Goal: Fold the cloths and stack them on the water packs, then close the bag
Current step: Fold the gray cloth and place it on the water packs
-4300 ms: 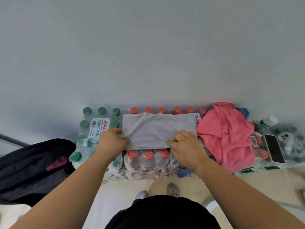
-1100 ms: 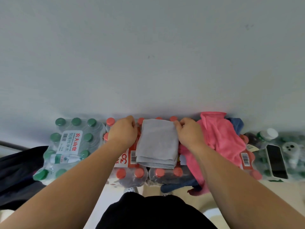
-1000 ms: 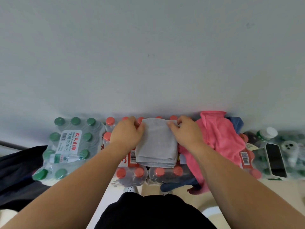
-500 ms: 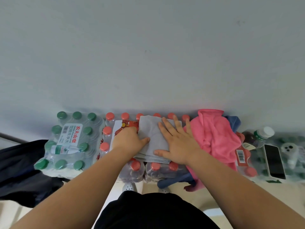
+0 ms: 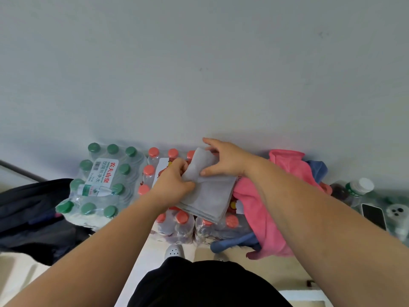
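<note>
Pale wall [image 5: 199, 74] behind, water packs [image 5: 104, 196] mid-frame. No longer presses flat: pinches left edge of grey cloth [image 5: 212, 196] with left grip [image 5: 174, 185], curls right grip [image 5: 225, 160] round its raised far end, keeping it atop the red-capped pack [image 5: 148, 170], centre. Likely another fold; pink cloth [image 5: 287, 173], right, lies crumpled.

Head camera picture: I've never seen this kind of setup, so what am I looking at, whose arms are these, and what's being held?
No machine here: a camera worn on a person's head looks down at their own bare arms. The left hand and the right hand both grip a folded grey cloth over a pack of red-capped water bottles. Left of it stands a green-capped pack; right of it lies a crumpled pink cloth with a blue cloth beneath. A black bag sits at the far left, a phone at the far right.
</note>
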